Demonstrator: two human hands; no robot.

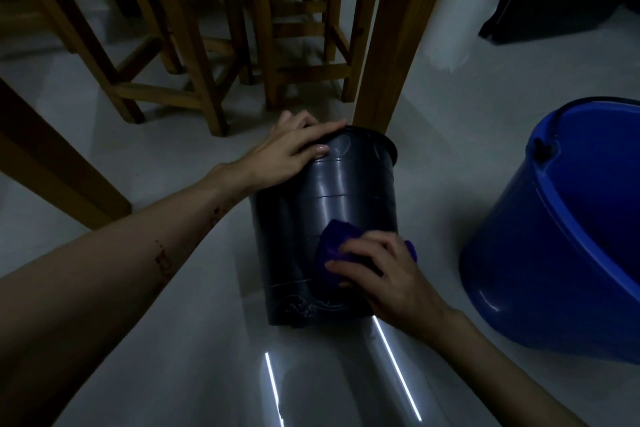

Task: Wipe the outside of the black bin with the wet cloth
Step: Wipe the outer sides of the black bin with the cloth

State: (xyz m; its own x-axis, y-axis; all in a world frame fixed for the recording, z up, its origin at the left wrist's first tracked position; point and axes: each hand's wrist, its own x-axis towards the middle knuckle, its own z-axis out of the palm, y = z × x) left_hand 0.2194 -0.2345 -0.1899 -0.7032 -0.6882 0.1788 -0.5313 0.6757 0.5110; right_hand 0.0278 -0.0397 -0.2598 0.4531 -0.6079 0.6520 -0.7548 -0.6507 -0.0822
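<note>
Two bare hands are laid on one black bin [346,191], which is seen lying tipped on a pale glossy floor [173,340], its open rim turned away from the wearer and its base nearer. No brand, label or readable writing is made out on the bin; only a raised scroll ornament is seen on the band next to its base. The left hand [294,149] is spread over the bin's far rim, fingers draped across the edge and thumb pressed flat on the side wall, so the bin is gripped and steadied there. The right hand [381,274] is closed on one purple cloth [332,246], which is bunched under the fingers and pressed against the bin's upper side, between the rim and the ornamented band. The hands are held apart, one at each end of the bin. One blue bucket [554,236] is seen to the right of the bin, near it but not touching; its dark handle pivot is visible on the rim, and no lettering is shown on it. Just beyond the bin's rim, one thick wooden table leg [391,45] is stood on the floor, whether touching the bin cannot be told. Further behind the bin, wooden stools [166,55] are grouped under the table; their number cannot be counted with confidence. Two bright light streaks are reflected in the floor on the near side of the bin.
</note>
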